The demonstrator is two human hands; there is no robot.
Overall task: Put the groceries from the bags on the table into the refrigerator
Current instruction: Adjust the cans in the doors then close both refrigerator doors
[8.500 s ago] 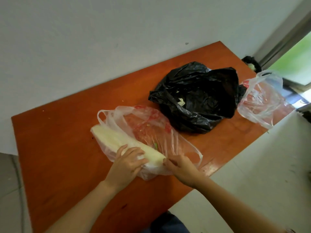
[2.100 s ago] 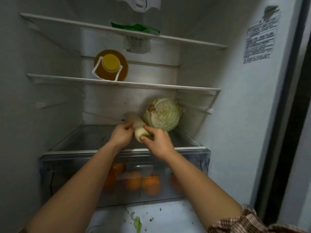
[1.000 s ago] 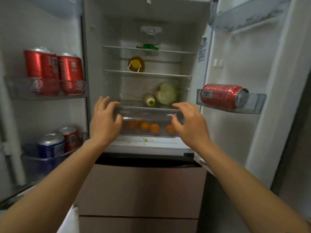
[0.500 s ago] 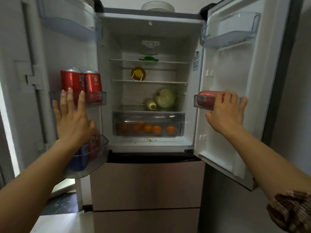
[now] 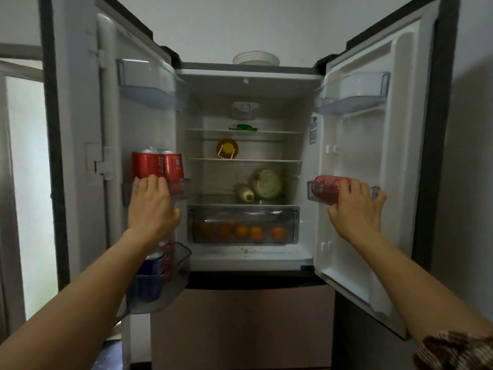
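- Refrigerator (image 5: 250, 88): both upper doors are swung wide open.
- White radish (image 5: 243, 192): lies on the lowest shelf, directly above the crisper drawer (image 5: 242, 210). Its long axis runs front to back, with the greenish cut end toward the camera (angled slightly right) and the other end toward the back wall.
- Cabbage (image 5: 268, 182): just right of the radish, and seemingly touching it.
- Left hand (image 5: 152, 206): fingers curl over the front rim of the left door bin (image 5: 182, 188), in front of 2 upright red cans (image 5: 157, 165).
- Right hand (image 5: 356, 208): fingers hook over the rim of the right door bin (image 5: 310, 193), which holds 1 red can (image 5: 328, 182) lying on its side.
- Oranges (image 5: 256, 232): several, inside the closed crisper drawer.
- Oil bottle (image 5: 226, 149): on the middle shelf, with its yellow cap facing the camera.
- Green item (image 5: 244, 127): on the top shelf (kind unclear).
- Blue can (image 5: 152, 263): in the lower left door bin.
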